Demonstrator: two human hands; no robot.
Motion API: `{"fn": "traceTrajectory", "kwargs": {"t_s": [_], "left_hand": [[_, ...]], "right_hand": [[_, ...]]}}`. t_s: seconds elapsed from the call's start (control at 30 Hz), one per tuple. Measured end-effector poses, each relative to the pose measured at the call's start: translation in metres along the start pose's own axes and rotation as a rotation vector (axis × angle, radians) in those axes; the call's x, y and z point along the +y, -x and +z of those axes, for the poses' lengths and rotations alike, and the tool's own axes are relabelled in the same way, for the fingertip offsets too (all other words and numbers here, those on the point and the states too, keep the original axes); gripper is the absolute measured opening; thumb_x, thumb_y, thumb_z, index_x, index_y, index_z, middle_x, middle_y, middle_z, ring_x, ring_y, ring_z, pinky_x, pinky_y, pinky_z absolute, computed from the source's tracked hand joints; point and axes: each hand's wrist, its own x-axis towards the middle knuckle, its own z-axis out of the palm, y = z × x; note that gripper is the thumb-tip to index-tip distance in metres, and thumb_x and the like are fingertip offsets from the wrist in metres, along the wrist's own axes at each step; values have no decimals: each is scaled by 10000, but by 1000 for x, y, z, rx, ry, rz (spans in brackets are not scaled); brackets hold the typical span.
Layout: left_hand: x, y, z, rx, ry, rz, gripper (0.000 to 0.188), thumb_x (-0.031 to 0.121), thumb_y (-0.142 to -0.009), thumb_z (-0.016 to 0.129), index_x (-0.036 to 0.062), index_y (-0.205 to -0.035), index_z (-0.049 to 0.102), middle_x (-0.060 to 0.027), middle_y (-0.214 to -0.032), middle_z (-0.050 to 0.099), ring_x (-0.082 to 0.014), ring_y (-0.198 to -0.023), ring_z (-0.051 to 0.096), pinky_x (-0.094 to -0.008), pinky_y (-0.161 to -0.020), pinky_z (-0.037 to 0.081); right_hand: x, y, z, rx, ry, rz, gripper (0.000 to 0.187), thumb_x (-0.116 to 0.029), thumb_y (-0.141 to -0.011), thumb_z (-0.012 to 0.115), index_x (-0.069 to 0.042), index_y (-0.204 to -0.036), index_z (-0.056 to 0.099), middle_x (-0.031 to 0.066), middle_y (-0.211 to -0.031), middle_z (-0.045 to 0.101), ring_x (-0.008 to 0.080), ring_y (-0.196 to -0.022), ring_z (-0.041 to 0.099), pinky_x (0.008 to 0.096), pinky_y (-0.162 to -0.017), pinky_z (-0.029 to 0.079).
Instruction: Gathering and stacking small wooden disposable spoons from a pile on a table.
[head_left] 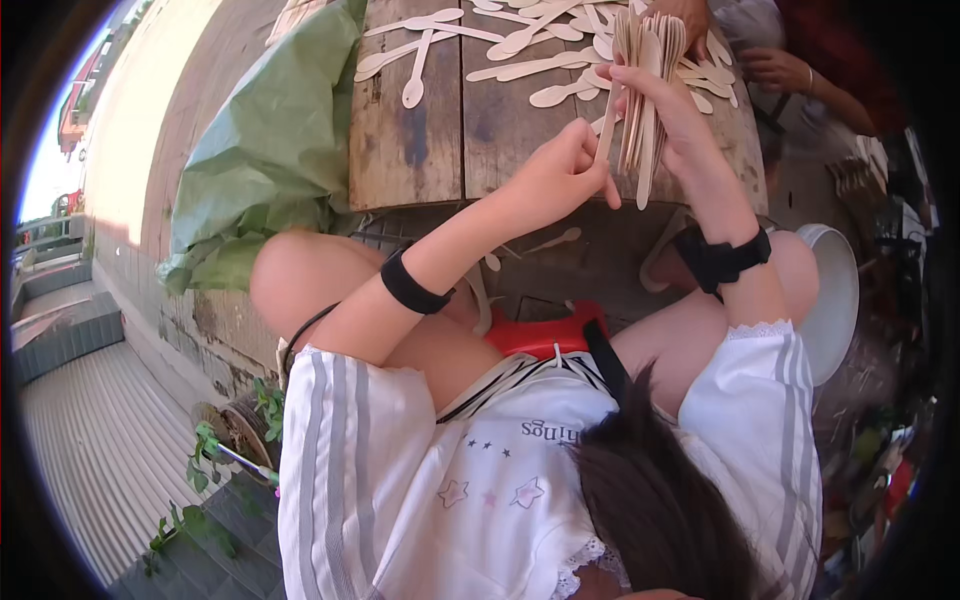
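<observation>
A fanned bundle of flat wooden spoons (650, 60) stands upright in my right hand (685, 125), above the near edge of the wooden table. The fingers of that hand are wrapped round the bundle. To its left, my left hand (560, 175) pinches the lower end of a single wooden spoon (606, 125) along the bundle's left side. The top of this spoon lies against the others. One handle (644, 185) sticks out lower than the rest. Many loose wooden spoons (530, 70) lie scattered across the table beyond my hands.
The plank table (405, 150) ends just before my knees. A green plastic sheet (265, 130) hangs at its left. Another person's hand (775, 70) is at the far right. Dropped spoons (555, 240) lie below the table. A white bucket (835, 300) stands beside my right knee.
</observation>
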Motion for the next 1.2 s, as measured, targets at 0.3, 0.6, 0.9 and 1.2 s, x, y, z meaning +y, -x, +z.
{"fn": "traceTrajectory", "kwargs": {"t_s": [0.3, 0.6, 0.9, 1.2], "left_hand": [[9, 8, 11, 306, -833, 246, 196, 159, -841, 573, 65, -878, 405, -91, -622, 600, -280, -620, 618, -348, -578, 471], [-1, -3, 4, 394, -1217, 460, 330, 346, -801, 646, 69, -912, 504, -91, -788, 554, -254, -738, 583, -367, -638, 435], [-14, -34, -14, 419, -1286, 441, 285, 337, -788, 661, 79, -874, 576, -85, -855, 499, -268, -804, 571, -374, -648, 440], [-9, -33, -20, 232, -1113, 150, 149, 214, -767, 641, 65, -765, 633, -144, -882, 539, -324, -841, 568, -399, -742, 479]], "right_hand": [[10, 8, 14, 63, -119, -112, 249, -193, -819, 654, -33, -996, 586, 56, -923, 636, 50, -702, 543, 219, -610, 472], [9, 3, -22, 264, -309, -43, 161, -176, -807, 664, -50, -817, 563, 29, -696, 565, 121, -619, 570, 254, -617, 509], [-9, 11, -53, 267, -243, -166, 189, -200, -790, 680, -41, -857, 605, 34, -718, 600, 128, -636, 593, 253, -615, 503], [-6, 10, -73, 232, -348, -83, 161, -161, -803, 652, -19, -868, 611, 51, -734, 619, 138, -634, 606, 264, -615, 530]]}}
